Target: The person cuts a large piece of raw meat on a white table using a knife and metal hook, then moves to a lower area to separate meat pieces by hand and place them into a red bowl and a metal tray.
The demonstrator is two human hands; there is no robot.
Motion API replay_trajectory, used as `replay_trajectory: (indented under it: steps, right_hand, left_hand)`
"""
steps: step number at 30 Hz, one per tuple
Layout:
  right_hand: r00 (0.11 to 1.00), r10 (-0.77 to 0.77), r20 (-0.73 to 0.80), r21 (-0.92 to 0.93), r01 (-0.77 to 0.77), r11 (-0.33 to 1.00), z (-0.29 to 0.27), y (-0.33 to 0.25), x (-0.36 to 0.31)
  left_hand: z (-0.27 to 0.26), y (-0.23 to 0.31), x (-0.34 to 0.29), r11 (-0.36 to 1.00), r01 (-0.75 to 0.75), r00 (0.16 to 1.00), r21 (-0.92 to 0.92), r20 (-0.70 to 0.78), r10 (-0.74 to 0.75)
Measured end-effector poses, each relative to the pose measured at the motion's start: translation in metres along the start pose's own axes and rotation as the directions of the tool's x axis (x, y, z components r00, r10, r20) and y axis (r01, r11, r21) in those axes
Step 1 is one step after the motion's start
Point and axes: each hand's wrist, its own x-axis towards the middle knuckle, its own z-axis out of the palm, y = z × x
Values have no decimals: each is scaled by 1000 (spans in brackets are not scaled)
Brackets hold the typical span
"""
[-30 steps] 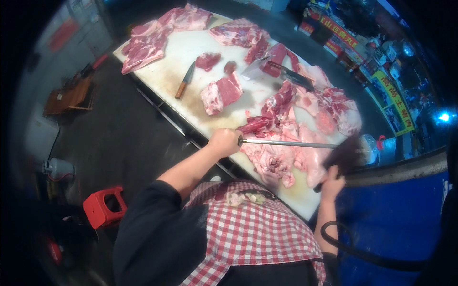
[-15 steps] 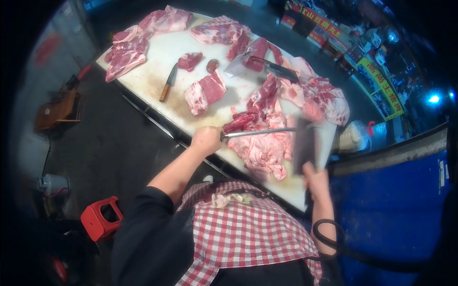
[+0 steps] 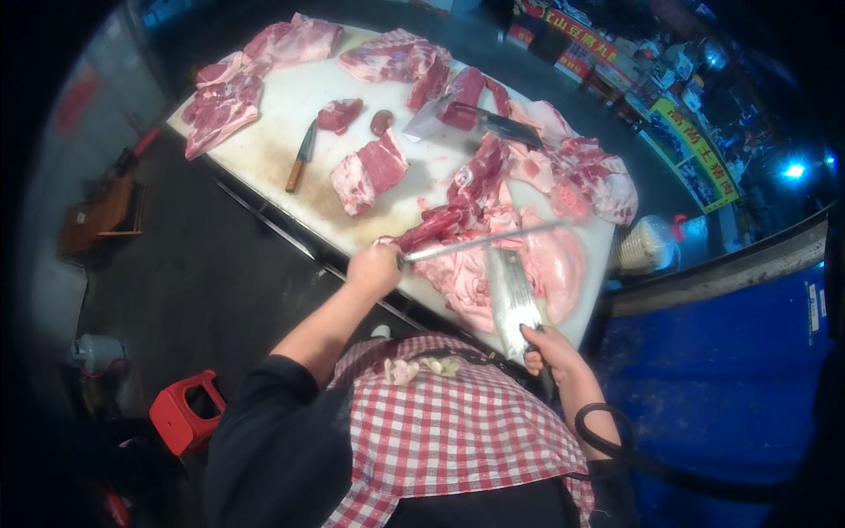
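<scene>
My left hand (image 3: 376, 271) is closed round the handle of a sharpening steel (image 3: 480, 241), whose rod points right across the table. In my right hand (image 3: 554, 350) is the dark handle of a cleaver (image 3: 510, 295). Its broad, shiny blade lies below the rod, the far end close to it; whether they touch I cannot tell. Beneath both tools spreads a pile of pale, fatty meat (image 3: 559, 264), with a dark red strip of meat (image 3: 431, 231) just beyond my left hand.
More cuts of meat (image 3: 371, 172) lie over the white cutting table (image 3: 290, 92). A wooden-handled knife (image 3: 302, 157) and a second cleaver (image 3: 497, 126) rest there too. A red stool (image 3: 187, 412) stands at lower left, a blue panel (image 3: 713, 378) at right.
My right hand has moved slightly left and down, and the cleaver blade has swung from right of the steel's tip to below its rod. My left hand keeps hold of the steel.
</scene>
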Motion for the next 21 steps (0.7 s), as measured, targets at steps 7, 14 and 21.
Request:
replay_trajectory:
  steps: [7,14,21]
  right_hand:
    - [295,-844,-448,-635,560,533,-32,9,24]
    - [752,-508,-420,353,651,672,-33,22,26]
    - [923,-300,-241,-463,162,871,6,-3,3]
  left_hand:
    - [-5,-6,1,974,-223,975,-20,7,224]
    - [1,-9,-8,976,-199,980,89,-4,200]
    - [-16,-3,6,999,-30,994,17,-106,32]
